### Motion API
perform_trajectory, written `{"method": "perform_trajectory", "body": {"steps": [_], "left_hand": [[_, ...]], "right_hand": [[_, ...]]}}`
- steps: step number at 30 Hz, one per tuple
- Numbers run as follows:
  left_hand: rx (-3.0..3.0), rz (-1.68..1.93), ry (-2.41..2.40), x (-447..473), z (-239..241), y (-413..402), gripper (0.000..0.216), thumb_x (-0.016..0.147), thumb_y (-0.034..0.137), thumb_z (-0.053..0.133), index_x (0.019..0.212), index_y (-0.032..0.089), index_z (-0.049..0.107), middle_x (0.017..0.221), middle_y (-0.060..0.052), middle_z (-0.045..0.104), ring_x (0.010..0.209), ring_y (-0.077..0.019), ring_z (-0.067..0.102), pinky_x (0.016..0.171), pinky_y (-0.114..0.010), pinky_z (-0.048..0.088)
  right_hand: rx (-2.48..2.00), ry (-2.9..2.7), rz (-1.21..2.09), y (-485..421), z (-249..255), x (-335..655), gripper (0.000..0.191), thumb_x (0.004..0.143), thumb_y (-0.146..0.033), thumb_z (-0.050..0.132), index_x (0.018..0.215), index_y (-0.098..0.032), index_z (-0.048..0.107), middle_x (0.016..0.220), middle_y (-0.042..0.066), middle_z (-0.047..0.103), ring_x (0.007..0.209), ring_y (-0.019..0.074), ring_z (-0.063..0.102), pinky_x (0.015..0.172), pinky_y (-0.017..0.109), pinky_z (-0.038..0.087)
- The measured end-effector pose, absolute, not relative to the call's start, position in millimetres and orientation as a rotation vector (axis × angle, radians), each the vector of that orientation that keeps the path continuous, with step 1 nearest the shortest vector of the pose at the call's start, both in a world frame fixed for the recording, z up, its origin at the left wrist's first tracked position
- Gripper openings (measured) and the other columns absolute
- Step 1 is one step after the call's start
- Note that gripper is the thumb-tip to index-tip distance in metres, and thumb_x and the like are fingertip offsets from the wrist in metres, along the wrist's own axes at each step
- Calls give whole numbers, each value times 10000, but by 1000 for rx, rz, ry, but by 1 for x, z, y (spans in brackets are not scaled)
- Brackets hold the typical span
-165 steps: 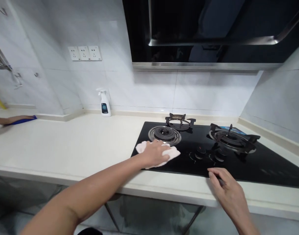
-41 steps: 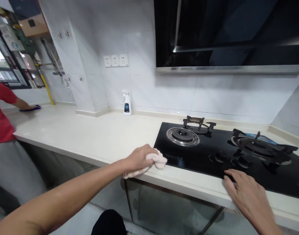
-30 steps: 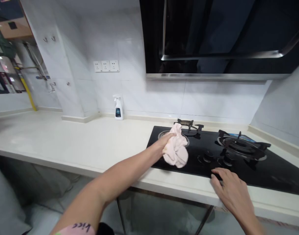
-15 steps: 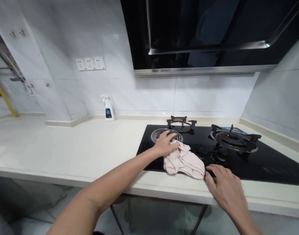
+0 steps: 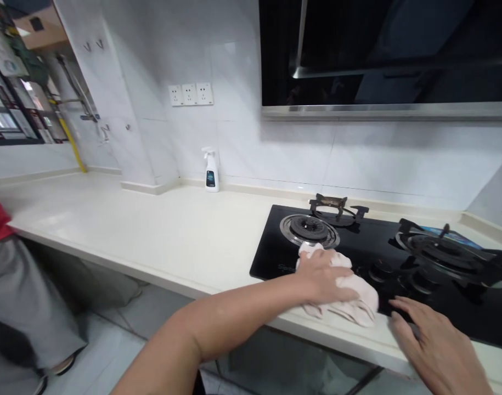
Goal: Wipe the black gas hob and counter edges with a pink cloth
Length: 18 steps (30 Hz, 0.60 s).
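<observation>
My left hand (image 5: 327,277) presses down on a pale pink cloth (image 5: 364,293), its fingers bent over the bunched fabric. The cloth lies across the front left edge of a black glass gas cooktop (image 5: 271,247) and partly on the pale counter. Just behind it is the left burner (image 5: 310,227), with no pan support on it. To the right, my right hand (image 5: 435,337) rests open at the cooktop's front edge, apart from the cloth and holding nothing. Control knobs (image 5: 380,270) sit between the two burners.
A loose pan support (image 5: 337,208) stands at the cooktop's back edge. The right burner (image 5: 448,249) carries its own support. A white spray bottle (image 5: 211,173) is by the wall. Overhead hangs a black range hood (image 5: 357,60). A person in grey trousers (image 5: 24,307) stands at left.
My view has turned left, bringing the person into sight. My left hand has come off the left burner and lies more fully over the cloth. My right hand stays at the cooktop's front edge.
</observation>
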State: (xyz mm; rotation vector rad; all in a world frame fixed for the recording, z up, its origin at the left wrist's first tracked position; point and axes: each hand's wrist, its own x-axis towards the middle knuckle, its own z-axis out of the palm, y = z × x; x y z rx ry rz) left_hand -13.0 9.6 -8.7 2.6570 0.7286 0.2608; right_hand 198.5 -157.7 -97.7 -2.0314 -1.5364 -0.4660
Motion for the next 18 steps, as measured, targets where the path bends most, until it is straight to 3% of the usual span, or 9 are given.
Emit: {"method": "perform_trajectory", "body": {"steps": [2,7,12,15,18], "left_hand": [[2632,243,834,-45,-4,22,748,833,845,549,1465,446,583,1735,-48,264,1591,-419,159,1224,-720,91],[2736,290,1009,-141,-2,40,740,838,775,643,1505,477,525,1673,-66,378,1540,-411,288,1220,-647,197],[2693,162,1365,-248,2,58,796,940,688,558,1642,444,274,1699,-86,355,1556,-421,279,1191,-638,262],[2575,155,1672,-287,4,67,822,959,631,535,1660,299,263,1699,-139,351,1570,-414,264,1222,-633,215],[2542,183,1681,-287,-1,59,850,959,630,528,1637,170,302,1690,-192,348,1577,-399,258,1246,-606,221]], "right_hand": [[-2019,-1530,-436,-159,-97,198,480,951,-553,382,1119,-261,724,1268,88,723,1191,345,646,1028,543,490],[-2012,-1542,-413,-161,-98,199,516,959,-560,381,1150,-237,736,1270,106,723,1207,359,642,1043,572,491],[-1993,-1610,-404,-164,-106,213,547,966,-601,402,1195,-218,717,1295,110,713,1209,362,645,1041,587,502],[-2005,-1631,-423,-161,-111,220,559,956,-637,412,1151,-225,735,1265,122,722,1145,384,671,956,609,537],[-1909,-1742,-470,-145,-111,204,505,972,-610,433,1080,-244,764,1205,120,741,1090,371,698,947,610,546]]}}
